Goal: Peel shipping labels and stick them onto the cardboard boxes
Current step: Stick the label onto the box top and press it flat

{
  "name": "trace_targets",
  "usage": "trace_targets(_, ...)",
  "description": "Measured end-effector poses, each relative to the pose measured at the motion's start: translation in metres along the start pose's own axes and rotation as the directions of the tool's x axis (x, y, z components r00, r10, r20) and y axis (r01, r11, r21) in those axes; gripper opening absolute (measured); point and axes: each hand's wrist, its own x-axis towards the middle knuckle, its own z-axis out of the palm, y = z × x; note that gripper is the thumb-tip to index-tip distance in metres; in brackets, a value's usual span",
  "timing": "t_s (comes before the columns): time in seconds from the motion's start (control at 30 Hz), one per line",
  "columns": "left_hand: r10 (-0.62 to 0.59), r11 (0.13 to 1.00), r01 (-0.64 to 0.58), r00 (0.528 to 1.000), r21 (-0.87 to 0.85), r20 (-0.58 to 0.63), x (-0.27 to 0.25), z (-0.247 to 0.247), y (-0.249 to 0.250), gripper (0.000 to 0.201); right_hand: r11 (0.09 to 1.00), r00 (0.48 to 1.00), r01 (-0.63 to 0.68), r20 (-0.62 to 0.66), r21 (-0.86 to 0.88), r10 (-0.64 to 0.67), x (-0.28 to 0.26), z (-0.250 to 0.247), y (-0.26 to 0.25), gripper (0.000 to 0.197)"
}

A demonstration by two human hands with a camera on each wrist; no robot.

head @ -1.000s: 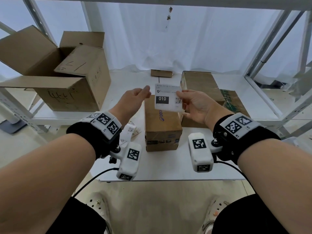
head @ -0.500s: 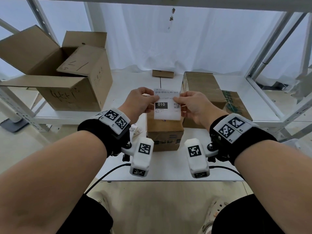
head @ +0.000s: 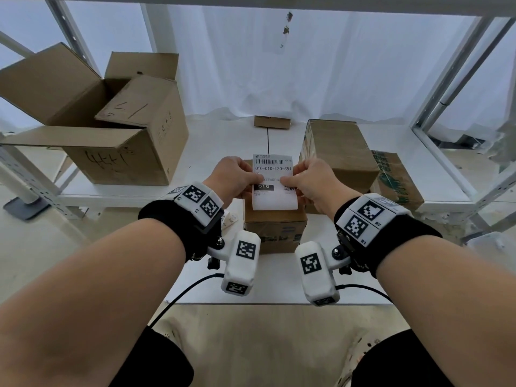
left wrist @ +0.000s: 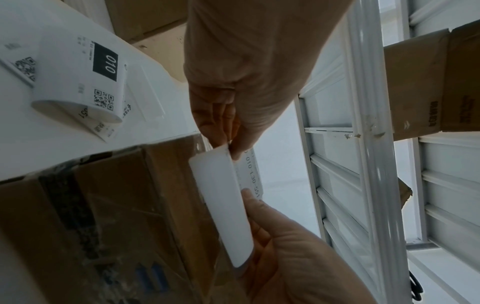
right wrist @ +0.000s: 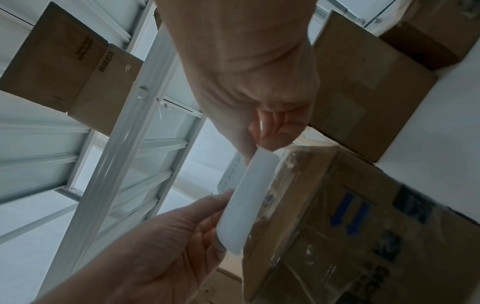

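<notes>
A white shipping label printed "010-010-L30-551" hangs above a small taped cardboard box in the middle of the white table. My left hand pinches the label's left edge and my right hand pinches its right edge. The label's lower end curls back underneath. In the left wrist view the left hand pinches the curled label next to the box. In the right wrist view the right hand holds the other end of the label by the box.
A large open carton stands at the left. A tall taped box and a green-printed box stand at the right, a small flat box at the back. Spare curled labels lie left of the small box. White shelf uprights frame the table.
A second ago only my right hand held the label and the left was open beside it. The left has since pinched the label, and both hands have brought it nearer over the small box.
</notes>
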Motion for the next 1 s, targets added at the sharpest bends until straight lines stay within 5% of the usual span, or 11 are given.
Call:
trace_targets(0.47, 0.023, 0.976, -0.02, 1.0, 0.216, -0.012, 0.02, 0.004, -0.001, 0.027, 0.969, 0.997, 0.031, -0.063, -0.245, -0.048, 0.019, 0.008, 0.002, 0.029)
trace_targets(1.0, 0.003, 0.965, -0.003, 1.0, 0.262, 0.0, 0.015, 0.007, 0.001, 0.03, 0.934, 0.997, 0.049, -0.045, -0.354, -0.07, 0.008, 0.007, -0.004, 0.032)
